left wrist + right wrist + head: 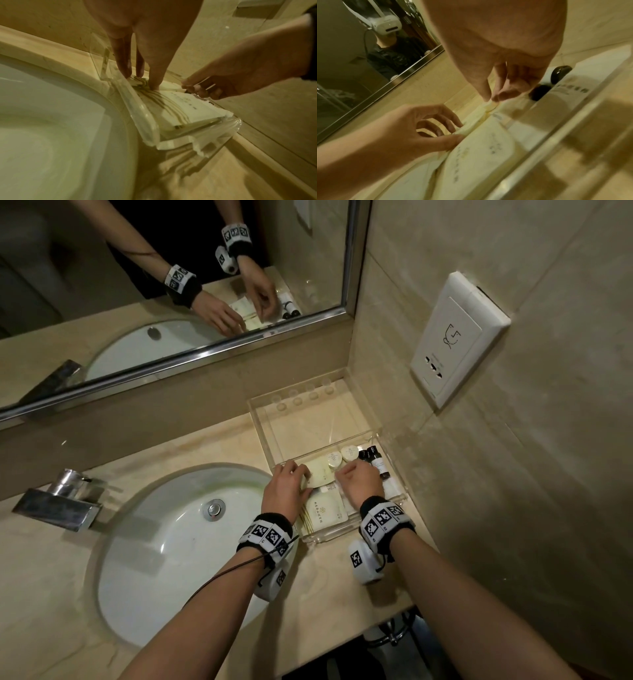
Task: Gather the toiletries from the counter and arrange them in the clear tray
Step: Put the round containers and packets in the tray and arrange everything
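Note:
A clear tray stands on the counter in the corner right of the sink. Its near half holds flat cream packets, two round white soaps and small black-capped bottles. My left hand pinches the left end of the upper cream packet between thumb and fingers. My right hand pinches the same packet's right end between thumb and fingertips. A printed packet lies flat nearer me, against the tray wall. The bottles lie just right of my right hand.
The white sink with a chrome faucet is left of the tray. A mirror runs along the back wall and a wall socket sits on the right wall. The far half of the tray holds nothing.

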### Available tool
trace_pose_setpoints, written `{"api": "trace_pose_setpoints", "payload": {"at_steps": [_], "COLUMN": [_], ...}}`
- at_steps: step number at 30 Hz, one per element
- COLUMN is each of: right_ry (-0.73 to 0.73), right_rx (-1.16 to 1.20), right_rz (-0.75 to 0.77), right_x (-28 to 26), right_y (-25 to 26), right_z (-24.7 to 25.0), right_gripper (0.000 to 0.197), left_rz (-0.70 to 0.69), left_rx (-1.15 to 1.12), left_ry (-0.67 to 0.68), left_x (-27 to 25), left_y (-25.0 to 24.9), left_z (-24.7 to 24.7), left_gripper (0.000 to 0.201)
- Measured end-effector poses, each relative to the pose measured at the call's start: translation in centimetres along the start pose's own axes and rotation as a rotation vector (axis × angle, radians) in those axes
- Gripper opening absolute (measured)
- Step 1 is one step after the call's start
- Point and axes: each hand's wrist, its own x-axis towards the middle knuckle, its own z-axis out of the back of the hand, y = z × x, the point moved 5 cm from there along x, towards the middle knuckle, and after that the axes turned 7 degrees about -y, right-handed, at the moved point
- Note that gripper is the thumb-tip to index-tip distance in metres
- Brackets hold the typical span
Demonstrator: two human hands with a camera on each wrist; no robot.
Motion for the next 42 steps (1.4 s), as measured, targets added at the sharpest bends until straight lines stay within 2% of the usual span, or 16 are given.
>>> {"api": "trace_pose_setpoints", "payload": {"at_steps": [2, 4, 6, 10, 16, 21, 25, 28, 30, 32, 35, 39, 42], "right_ry": [-0.13, -0.199, -0.214, -0.224, -0.214, -0.225, -0.212, -0.2, -0.174, -0.15, -0.11, -0.116, -0.103], "right_rx": [-0.01, -0.085, -0.161, -0.228, -0.237, -0.229, -0.261, -0.162, -0.095, -0.076, -0.117, -0.182, -0.179], "right_rz": [0.037, 0.079, 0.119, 0.153, 0.163, 0.169, 0.185, 0.199, 0.249, 0.265, 0.24, 0.241, 0.278], "right_x": [0.2, 0.4, 0.6, 1.1, 1.6, 2.3, 2.5, 2.7, 2.9, 3.2, 3.7, 4.1, 4.5], "right_y": [-0.7, -1.5, -1.8, -1.6, -2.0, -1.6, -1.6, -1.5, -0.8, -0.1, 0.4, 0.3, 0.1], "right_z": [1.6, 2.8, 3.1, 3.4, 3.9, 3.6, 3.7, 3.7, 3.3, 2.9, 2.0, 1.3, 1.3], "right_gripper": [0.013, 0.021, 0.026, 0.023, 0.023, 0.019, 0.024, 0.017, 0.012, 0.022, 0.036, 0.035, 0.036], "left_rz": [0.02, 0.019, 0.013, 0.007, -0.031, -0.127, -0.121, -0.123, -0.128, -0.126, -0.172, -0.224, -0.234], "left_rx": [-0.007, -0.011, -0.014, -0.044, -0.101, -0.111, -0.067, -0.084, -0.102, -0.102, 0.017, 0.209, 0.272], "left_ry": [0.0, -0.01, -0.031, -0.047, 0.01, 0.117, 0.18, 0.166, 0.104, 0.03, 0.01, 0.146, 0.179], "left_x": [0.2, 0.1, 0.1, -0.2, -1.1, -1.9, -2.7, -2.8, -2.2, -1.0, 1.0, 2.3, 2.5], "left_y": [-0.2, -0.4, -0.6, -1.1, -1.6, -2.1, -1.9, -1.7, -1.7, -2.1, -3.6, -4.7, -4.5], "left_z": [0.1, 0.1, 0.3, 0.5, 0.5, -0.2, -1.0, -1.0, -0.6, -0.2, -0.2, -2.1, -2.7], "left_gripper": [0.029, 0.031, 0.032, 0.031, 0.024, 0.04, 0.045, 0.041, 0.036, 0.032, 0.041, 0.051, 0.054]}}
